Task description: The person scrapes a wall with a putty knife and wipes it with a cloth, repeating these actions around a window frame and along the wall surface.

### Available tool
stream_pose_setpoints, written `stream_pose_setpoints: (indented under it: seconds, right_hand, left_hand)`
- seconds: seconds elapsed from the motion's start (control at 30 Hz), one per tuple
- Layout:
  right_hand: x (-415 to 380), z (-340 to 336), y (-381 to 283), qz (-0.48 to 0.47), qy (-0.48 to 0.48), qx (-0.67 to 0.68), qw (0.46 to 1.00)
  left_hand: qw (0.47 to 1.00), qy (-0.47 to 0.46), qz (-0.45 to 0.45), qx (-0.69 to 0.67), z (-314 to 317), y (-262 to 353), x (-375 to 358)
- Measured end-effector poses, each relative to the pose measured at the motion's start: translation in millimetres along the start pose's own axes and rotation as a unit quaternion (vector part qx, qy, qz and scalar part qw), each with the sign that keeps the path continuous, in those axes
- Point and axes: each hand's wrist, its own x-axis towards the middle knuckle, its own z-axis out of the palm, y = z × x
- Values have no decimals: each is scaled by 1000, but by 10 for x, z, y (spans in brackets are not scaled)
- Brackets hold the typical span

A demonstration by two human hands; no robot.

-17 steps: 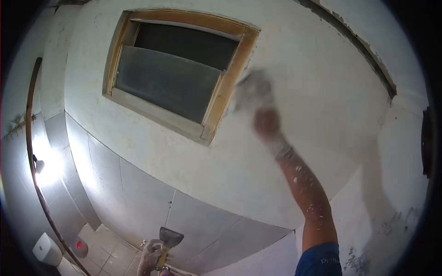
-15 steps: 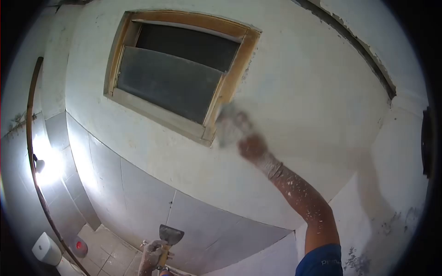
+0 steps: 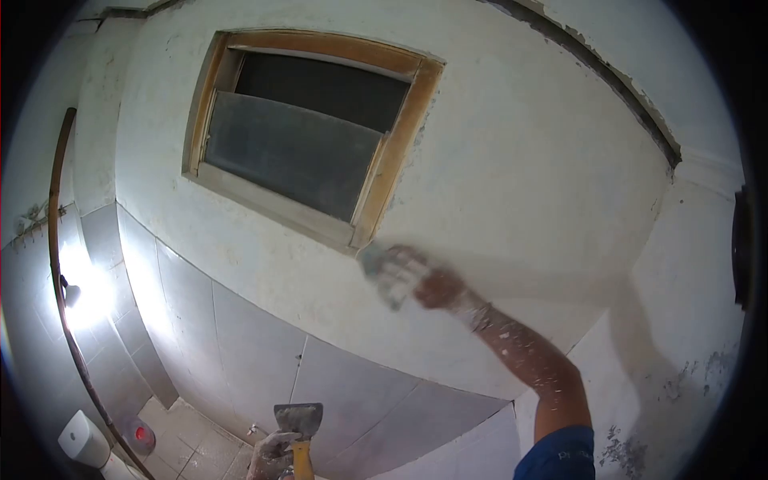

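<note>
My right hand, smeared with white, is closed on a flat grey-green scraper blade. Motion blurs the blade, which lies at the plastered wall just below the lower right corner of the window frame. Low in the picture, my left hand grips a putty knife with a wide grey blade and a yellow handle. That blade points upward, apart from the wall. White crust covers the left fingers, and part of this hand is cut off by the bottom edge.
Grey tiles cover the lower wall. A long brown pole leans at the left, near a bright lamp. A white toilet and a round thing with a red light are below. A dark groove runs along the upper wall.
My right hand has moved down and slightly left with the scraper blade, from beside the window frame to below its corner. The putty knife in my left hand has turned, showing more yellow handle.
</note>
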Motion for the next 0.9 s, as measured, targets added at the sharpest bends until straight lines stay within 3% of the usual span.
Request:
stream_pose_setpoints:
  seconds: [0.03,0.07,0.1,0.13,0.17,0.2,0.27,0.3,0.33,0.37,0.4,0.47,0.5,0.53,0.57,0.63,0.67,0.73,0.77,0.83,0.87,0.9]
  right_hand:
    - [-72,-143,325,44,43,1,998]
    - [-159,-323,679,88,86,1,992]
    - [-226,-597,1035,149,118,-80,979]
    - [-336,-744,1356,311,157,90,933]
    - [-347,-881,1516,332,115,-318,881]
    - [-323,-794,1430,331,114,-320,880]
    - [-264,-261,796,338,164,-34,926]
    - [-303,147,405,294,146,103,939]
    - [-612,822,261,340,255,500,755]
    - [-550,447,265,253,147,276,915]
    - [-438,-111,283,144,25,24,989]
    - [-582,-634,1006,178,105,-133,969]
    - [-684,-900,1311,296,151,-105,937]
    - [-706,-979,1544,481,191,117,848]
    - [-854,-1116,1657,472,190,-200,837]
    - [-856,-1085,1663,470,195,-224,831]
    - [-875,-1037,1638,473,190,-242,826]
    - [-892,-1002,1687,474,192,-243,824]
    - [-913,-977,1679,480,192,-245,820]
    - [-917,-977,1669,469,207,-236,825]
    - [-911,-988,1665,460,221,-235,827]
    - [-894,-989,1666,470,222,-234,821]
  left_hand:
    - [1000,-4,0,2,3,75,11]
    - [998,22,-59,-3,18,193,17]
    - [992,49,-117,-7,35,249,48]
    - [992,45,-117,-3,-11,177,78]
    - [989,85,-108,-58,-52,47,126]
    - [980,123,-103,-116,-68,-74,136]
    - [982,121,-102,-102,-95,-8,102]
    - [983,125,-91,-95,-97,24,99]
    - [985,128,-77,-87,-118,71,115]
    - [986,133,-60,-81,-125,111,151]
    - [987,139,-39,-76,-119,149,210]
    - [987,150,-1,-61,-143,268,321]
    - [986,156,16,-56,-138,322,372]
    - [985,162,28,-49,-133,380,382]
    - [984,168,40,-44,-121,428,400]
    - [979,188,72,-39,-63,492,499]
    - [967,248,27,-53,44,605,614]
    - [970,220,90,-41,191,626,939]
    - [965,226,81,-104,265,555,1084]
    - [957,176,169,-158,643,635,1499]
    - [952,182,158,-190,824,674,1695]
    - [947,209,69,-235,1075,933,1815]
